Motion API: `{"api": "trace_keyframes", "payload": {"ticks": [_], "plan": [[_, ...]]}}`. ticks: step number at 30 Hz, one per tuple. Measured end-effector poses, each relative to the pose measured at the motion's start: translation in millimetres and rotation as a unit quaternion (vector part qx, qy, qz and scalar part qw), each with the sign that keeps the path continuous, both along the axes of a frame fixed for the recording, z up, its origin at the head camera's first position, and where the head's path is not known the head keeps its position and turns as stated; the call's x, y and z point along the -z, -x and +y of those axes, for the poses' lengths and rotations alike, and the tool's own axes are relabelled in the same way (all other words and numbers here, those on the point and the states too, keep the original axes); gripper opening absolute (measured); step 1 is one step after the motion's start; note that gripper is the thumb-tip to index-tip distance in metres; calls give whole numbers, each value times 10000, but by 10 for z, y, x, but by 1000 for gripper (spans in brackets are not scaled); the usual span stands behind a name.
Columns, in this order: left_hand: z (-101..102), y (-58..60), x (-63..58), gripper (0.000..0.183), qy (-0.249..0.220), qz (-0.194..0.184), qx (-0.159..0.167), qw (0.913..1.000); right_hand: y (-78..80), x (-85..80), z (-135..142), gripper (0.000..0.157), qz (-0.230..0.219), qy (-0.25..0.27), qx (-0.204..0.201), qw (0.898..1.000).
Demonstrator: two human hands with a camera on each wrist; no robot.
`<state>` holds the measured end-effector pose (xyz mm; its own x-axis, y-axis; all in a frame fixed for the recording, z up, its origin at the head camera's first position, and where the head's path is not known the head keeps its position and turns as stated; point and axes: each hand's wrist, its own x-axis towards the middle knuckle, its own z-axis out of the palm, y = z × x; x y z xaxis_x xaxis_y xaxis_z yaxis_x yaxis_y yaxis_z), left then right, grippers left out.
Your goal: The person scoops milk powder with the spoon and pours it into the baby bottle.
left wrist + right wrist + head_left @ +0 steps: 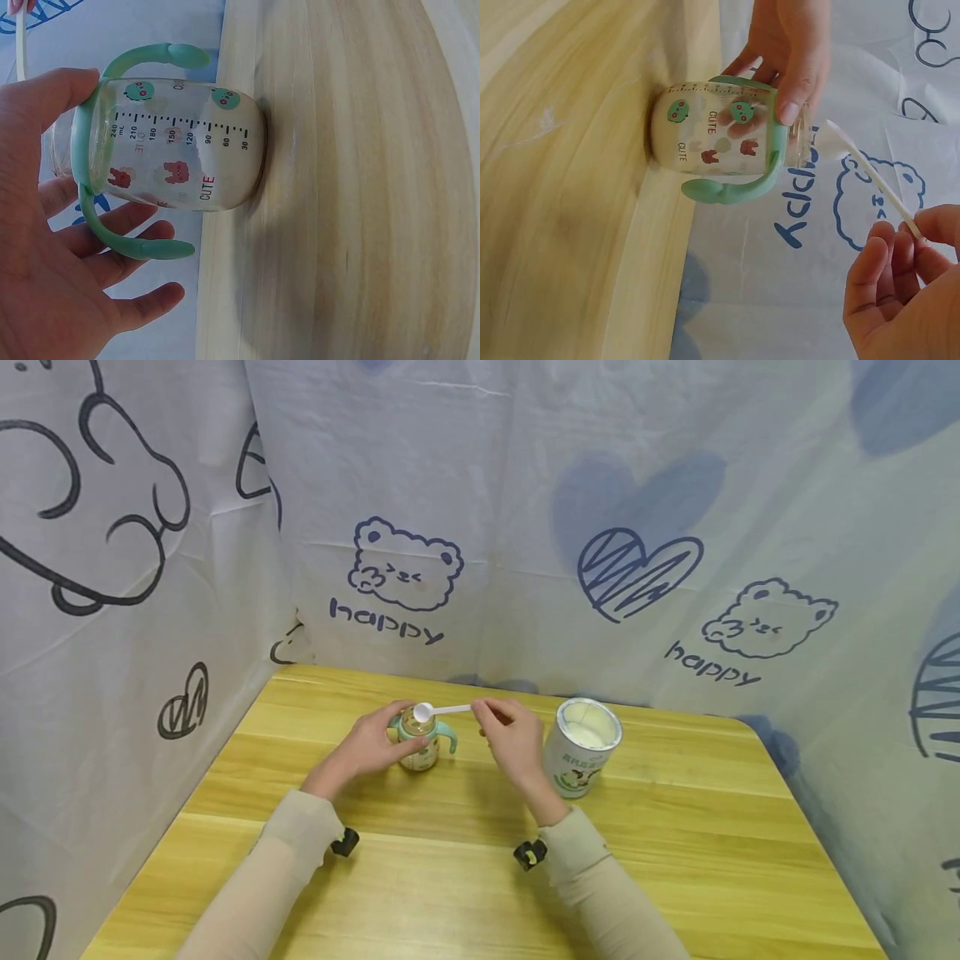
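A clear baby bottle (422, 760) with mint-green side handles stands upright and uncapped on the table. Something pale shows in its lower part in the left wrist view, beside the printed scale. My left hand (367, 745) holds the bottle about its neck ring, thumb on one side and fingers on the other. Between thumb and fingertips, my right hand (515, 739) pinches the end of a white measuring scoop (450, 709). The scoop's bowl is right at the bottle's mouth; in the right wrist view the scoop (877, 180) looks tilted. What the bowl holds cannot be made out.
To the right of my right hand stands an open white milk powder can (573, 764) with pale powder inside. The wooden table (450, 885) meets a printed cloth (510, 610) along its back edge. More cloth hangs at both sides.
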<state>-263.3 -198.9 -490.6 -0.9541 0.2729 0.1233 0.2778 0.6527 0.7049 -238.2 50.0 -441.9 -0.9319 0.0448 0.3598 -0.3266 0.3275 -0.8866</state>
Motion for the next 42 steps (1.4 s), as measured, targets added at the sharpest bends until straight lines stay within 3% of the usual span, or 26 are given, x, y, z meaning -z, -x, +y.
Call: {"api": "trace_keyframes", "payload": {"ticks": [6, 14, 31, 42], "plan": [[2, 16, 13, 79, 62, -63, 5, 10000, 4, -19, 44, 25, -420, 216, 33, 9989], [18, 21, -8, 81, 90, -100, 46, 9999, 12, -46, 134, 25, -562, 443, 119, 9974], [147, 78, -118, 84, 143, 138, 229, 9995, 4, -122, 414, 22, -495, 796, 383, 9949], [257, 147, -289, 84, 191, 293, 425, 9985, -15, -181, 620, 22, -424, 821, 616, 9938]]}}
